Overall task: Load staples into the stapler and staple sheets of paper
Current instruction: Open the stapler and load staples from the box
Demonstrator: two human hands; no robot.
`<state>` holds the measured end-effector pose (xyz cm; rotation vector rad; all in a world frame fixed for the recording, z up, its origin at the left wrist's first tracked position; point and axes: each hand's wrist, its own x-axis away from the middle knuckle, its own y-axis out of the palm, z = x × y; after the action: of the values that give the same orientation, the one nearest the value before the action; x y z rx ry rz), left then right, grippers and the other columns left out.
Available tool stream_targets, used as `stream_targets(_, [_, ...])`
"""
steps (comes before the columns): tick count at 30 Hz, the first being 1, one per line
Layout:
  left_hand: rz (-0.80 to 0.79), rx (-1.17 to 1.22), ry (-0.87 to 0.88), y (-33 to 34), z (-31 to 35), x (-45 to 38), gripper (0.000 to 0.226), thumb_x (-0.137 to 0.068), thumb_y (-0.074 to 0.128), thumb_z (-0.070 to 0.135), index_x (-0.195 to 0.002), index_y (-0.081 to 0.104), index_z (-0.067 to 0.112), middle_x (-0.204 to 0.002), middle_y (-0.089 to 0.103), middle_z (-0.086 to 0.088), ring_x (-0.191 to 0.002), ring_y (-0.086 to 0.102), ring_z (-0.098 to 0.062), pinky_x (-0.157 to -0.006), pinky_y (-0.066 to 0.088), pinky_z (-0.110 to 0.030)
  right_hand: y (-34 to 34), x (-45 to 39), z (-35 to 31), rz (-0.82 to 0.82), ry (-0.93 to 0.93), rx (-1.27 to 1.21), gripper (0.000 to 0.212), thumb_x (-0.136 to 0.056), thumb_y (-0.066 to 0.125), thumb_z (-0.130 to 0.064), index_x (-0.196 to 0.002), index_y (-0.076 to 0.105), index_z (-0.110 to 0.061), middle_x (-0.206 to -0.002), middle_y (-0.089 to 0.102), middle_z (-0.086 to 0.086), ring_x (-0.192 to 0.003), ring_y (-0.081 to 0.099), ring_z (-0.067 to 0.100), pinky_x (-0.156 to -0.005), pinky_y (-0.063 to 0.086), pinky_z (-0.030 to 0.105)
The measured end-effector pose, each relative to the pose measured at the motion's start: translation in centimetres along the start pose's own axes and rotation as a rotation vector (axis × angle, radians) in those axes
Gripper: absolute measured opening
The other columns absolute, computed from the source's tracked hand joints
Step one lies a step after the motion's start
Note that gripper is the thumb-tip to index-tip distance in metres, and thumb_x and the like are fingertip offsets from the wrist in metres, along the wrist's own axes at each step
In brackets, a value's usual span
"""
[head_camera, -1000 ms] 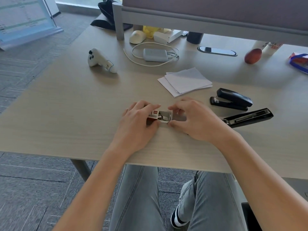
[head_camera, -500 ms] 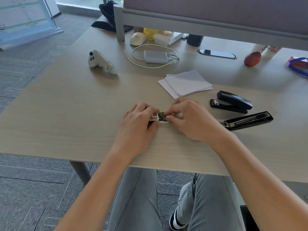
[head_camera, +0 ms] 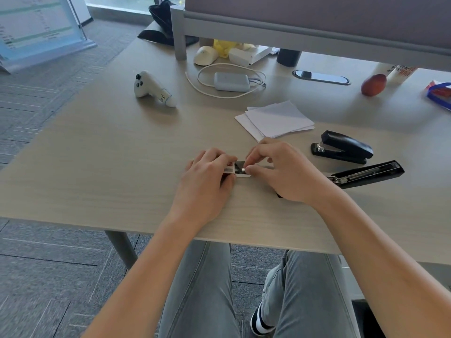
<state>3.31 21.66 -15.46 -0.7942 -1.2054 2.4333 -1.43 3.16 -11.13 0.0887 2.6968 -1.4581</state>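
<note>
A small red-and-white staple box point(head_camera: 231, 167) lies on the desk point(head_camera: 102, 167) near its front edge. My left hand point(head_camera: 207, 181) holds the box down from the left. My right hand point(head_camera: 280, 172) pinches at the box's open tray, thumb and forefinger on a silvery strip of staples point(head_camera: 242, 170). To the right a black stapler lies opened flat point(head_camera: 366, 175), its metal channel facing up. A second black stapler point(head_camera: 343, 146) sits shut behind it. A loose stack of white paper sheets point(head_camera: 275, 120) lies farther back.
A white game controller point(head_camera: 152, 90) sits at the back left, a grey charger with a coiled white cable point(head_camera: 231, 81) behind the papers. A mouse point(head_camera: 205, 55), a red fruit point(head_camera: 373, 84) and a partition point(head_camera: 317, 23) line the far edge.
My right fingers have closed in on the open end of the staple box and now pinch the staples inside. My left hand has stayed on the box.
</note>
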Motion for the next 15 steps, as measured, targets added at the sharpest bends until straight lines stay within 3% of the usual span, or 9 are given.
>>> stream_targets(4, [-0.004,0.005,0.006,0.02,0.05,0.01,0.032,-0.090,0.061,0.026,-0.122,0.063,0.025,-0.114,0.058,0.008,-0.113,0.050,-0.016,-0.094,0.041,-0.036,-0.03,0.08,-0.16,0.012,-0.057,0.057,0.003,-0.093,0.072,-0.025,-0.093,0.075,-0.025,-0.105,0.066,-0.006,-0.098,0.060,0.010,-0.092,0.045,0.029])
stream_targets(8, [0.000,0.004,0.008,0.02,0.05,0.05,0.032,-0.090,0.060,0.026,-0.122,0.064,0.023,-0.114,0.058,0.007,-0.112,0.051,-0.017,-0.095,0.041,-0.036,-0.58,0.15,-0.39,0.065,-0.095,0.066,0.003,-0.095,0.070,-0.023,-0.095,0.073,-0.022,-0.100,0.067,-0.007,-0.089,0.056,0.003,-0.081,0.039,0.011])
stream_targets(11, [-0.001,0.003,0.005,-0.03,0.11,0.04,0.034,-0.090,0.060,0.026,-0.123,0.064,0.023,-0.113,0.059,0.007,-0.111,0.051,-0.018,-0.094,0.041,-0.035,-0.44,0.16,-0.28,0.061,-0.082,0.059,0.003,-0.097,0.067,-0.021,-0.096,0.070,-0.021,-0.094,0.069,-0.008,-0.083,0.058,-0.003,-0.073,0.039,0.013])
stream_targets(15, [-0.005,0.012,0.005,-0.18,0.22,0.09,0.034,-0.090,0.060,0.026,-0.124,0.063,0.023,-0.113,0.058,0.007,-0.112,0.051,-0.018,-0.094,0.041,-0.036,0.09,0.21,0.00,0.072,-0.093,0.052,0.005,-0.098,0.064,-0.018,-0.100,0.067,-0.020,-0.096,0.068,-0.006,-0.085,0.057,0.007,-0.075,0.039,0.009])
